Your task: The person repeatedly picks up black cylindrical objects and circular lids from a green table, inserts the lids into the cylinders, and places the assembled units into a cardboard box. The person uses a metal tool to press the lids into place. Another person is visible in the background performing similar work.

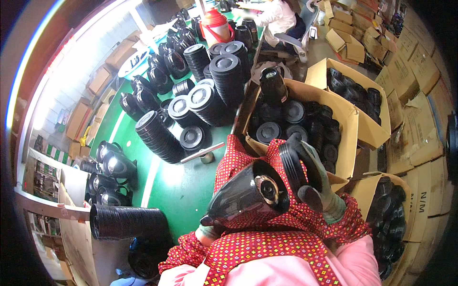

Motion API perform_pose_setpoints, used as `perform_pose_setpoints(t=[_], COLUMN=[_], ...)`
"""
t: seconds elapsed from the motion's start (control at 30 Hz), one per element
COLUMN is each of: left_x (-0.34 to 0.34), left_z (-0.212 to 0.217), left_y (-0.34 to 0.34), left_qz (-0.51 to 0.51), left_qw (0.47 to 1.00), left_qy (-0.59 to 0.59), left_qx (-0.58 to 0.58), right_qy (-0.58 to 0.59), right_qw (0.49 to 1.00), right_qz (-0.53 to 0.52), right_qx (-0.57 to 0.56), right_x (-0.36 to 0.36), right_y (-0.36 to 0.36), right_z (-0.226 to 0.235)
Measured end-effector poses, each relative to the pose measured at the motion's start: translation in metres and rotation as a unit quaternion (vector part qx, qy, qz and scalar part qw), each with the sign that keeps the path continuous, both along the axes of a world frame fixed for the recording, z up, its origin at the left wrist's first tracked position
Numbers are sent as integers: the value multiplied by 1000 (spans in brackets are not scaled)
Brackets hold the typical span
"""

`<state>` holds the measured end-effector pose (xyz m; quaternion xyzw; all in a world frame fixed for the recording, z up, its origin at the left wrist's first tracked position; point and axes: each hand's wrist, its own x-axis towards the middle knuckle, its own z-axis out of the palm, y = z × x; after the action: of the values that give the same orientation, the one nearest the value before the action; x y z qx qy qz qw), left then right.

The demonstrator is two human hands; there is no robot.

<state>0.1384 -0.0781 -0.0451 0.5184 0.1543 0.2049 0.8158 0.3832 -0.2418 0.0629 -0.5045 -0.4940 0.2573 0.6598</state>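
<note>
A glossy black plastic housing (238, 198), cone-shaped, lies tilted across my lap. Its wide open end faces right and shows a round part inside. My left hand (208, 230), in a pale glove with dark fingertips, grips it from below and behind; most of those fingers are hidden. In my right hand (317, 178), gloved in grey with black-coated fingers, is a short stack of black round lids (292, 164), pinched on edge between thumb and fingers. The stack stands just right of the housing's open end.
Tall stacks of black lids (225, 78) and glossy housings (112, 164) stand on the green table (186, 190). A cardboard box (341, 138) of black parts sits at my right, with more boxes beyond. A red-topped jug (214, 26) and a seated co-worker (281, 21) are at the far end.
</note>
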Motion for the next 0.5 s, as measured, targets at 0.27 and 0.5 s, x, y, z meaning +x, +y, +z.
perform_pose_setpoints(t=[0.27, 0.5], left_x=[20, 28], left_z=[20, 30], left_y=[1, 5], left_qz=[-41, -58], left_qw=[999, 998], left_qy=[-9, -12], left_qx=[-4, 7], right_qy=[-266, -279], right_qw=[962, 958], right_qz=[16, 63], right_qx=[-53, -3], right_x=[1, 2], right_y=[8, 10], right_z=[8, 11])
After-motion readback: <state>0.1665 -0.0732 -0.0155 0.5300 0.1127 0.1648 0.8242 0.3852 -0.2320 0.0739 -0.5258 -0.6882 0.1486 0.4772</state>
